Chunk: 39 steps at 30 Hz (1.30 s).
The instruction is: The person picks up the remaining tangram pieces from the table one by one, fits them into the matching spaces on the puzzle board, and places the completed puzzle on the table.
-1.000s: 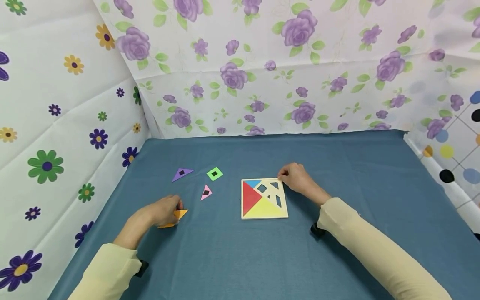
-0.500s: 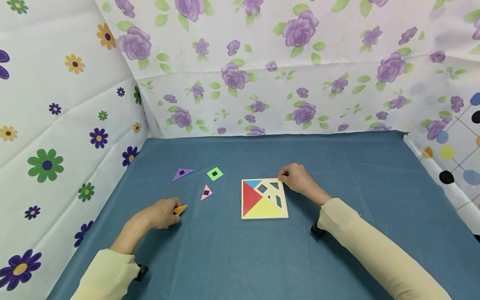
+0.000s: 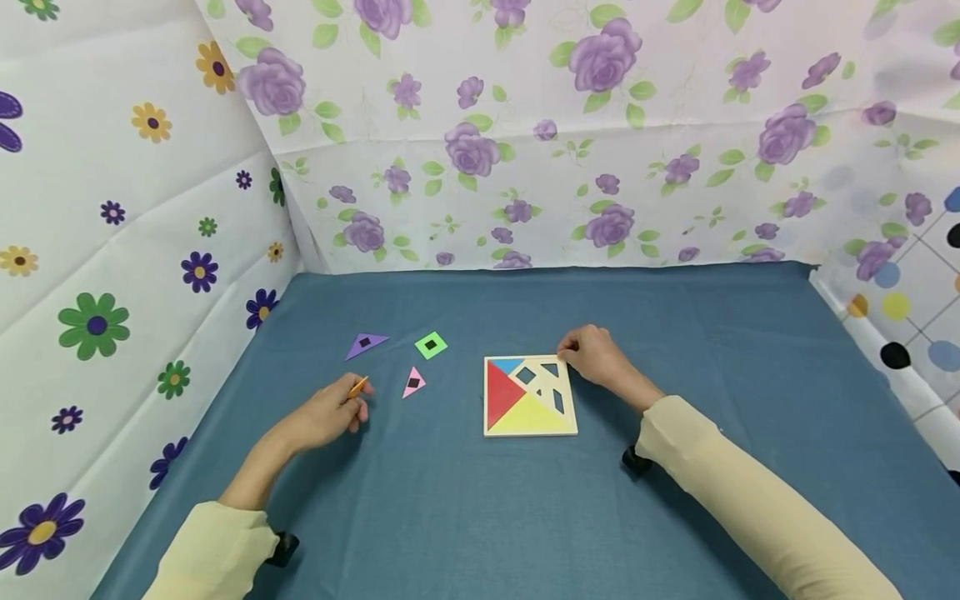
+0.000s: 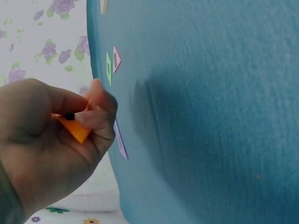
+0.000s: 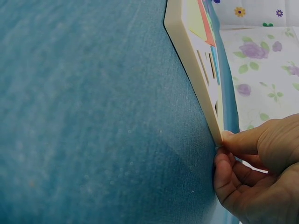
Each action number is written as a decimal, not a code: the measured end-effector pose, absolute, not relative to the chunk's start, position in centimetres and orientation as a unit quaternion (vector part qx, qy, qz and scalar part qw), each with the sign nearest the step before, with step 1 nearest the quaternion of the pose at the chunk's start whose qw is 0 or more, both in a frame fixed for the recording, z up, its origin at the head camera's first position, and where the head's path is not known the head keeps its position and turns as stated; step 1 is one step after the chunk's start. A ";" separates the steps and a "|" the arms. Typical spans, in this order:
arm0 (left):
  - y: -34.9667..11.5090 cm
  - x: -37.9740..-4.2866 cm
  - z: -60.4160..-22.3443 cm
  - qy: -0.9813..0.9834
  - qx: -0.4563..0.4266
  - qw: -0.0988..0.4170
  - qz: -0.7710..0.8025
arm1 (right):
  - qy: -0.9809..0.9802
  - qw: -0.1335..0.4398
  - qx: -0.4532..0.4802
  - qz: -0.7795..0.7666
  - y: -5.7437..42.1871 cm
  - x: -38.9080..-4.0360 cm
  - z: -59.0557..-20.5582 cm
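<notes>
The left hand (image 3: pixel 324 414) pinches an orange tangram piece (image 4: pixel 78 131) above the blue cloth (image 3: pixel 450 517). The tangram tray (image 5: pixel 193 74) holds a yellow triangle (image 3: pixel 532 418), red triangle (image 3: pixel 501 393) and blue piece (image 3: pixel 507 365); the right hand (image 3: pixel 597 357) pinches its far right corner. Farther left lie a pink triangle (image 3: pixel 413 375), green four-sided piece (image 3: pixel 422 344) and purple triangle (image 3: pixel 376 340).

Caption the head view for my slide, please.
Left hand holds an orange piece; right hand pinches a tangram board at one corner; purple piece, green piece, pink piece lie on blue cloth.
</notes>
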<state>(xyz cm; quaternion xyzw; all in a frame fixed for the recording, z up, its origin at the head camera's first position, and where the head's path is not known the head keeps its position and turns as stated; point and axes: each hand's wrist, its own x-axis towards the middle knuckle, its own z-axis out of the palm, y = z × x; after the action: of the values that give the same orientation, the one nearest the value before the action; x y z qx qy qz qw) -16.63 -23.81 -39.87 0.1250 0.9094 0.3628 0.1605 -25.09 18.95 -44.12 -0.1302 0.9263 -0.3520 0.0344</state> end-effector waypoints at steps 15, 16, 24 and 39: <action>-23.4 -16.4 -39.5 0.881 0.066 0.178 0.434 | 0.928 0.033 -0.125 -0.350 18.9 -25.3 -44.3; -23.4 -16.4 -39.5 0.880 0.063 0.179 0.436 | 0.927 0.033 -0.126 -0.350 18.9 -25.2 -44.3; -23.1 -16.1 -39.7 0.898 0.041 0.168 0.404 | 0.927 0.031 -0.128 -0.351 18.9 -25.2 -44.2; -22.4 -16.1 -38.8 0.882 0.098 0.125 0.444 | 0.928 0.038 -0.123 -0.351 18.9 -25.3 -44.2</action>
<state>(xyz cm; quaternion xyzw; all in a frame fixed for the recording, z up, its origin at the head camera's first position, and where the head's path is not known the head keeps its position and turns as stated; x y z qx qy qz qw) -16.08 -22.45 -38.83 0.0978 0.8821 0.4435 0.1248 -25.29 18.91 -44.17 -0.1229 0.9277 -0.3505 0.0382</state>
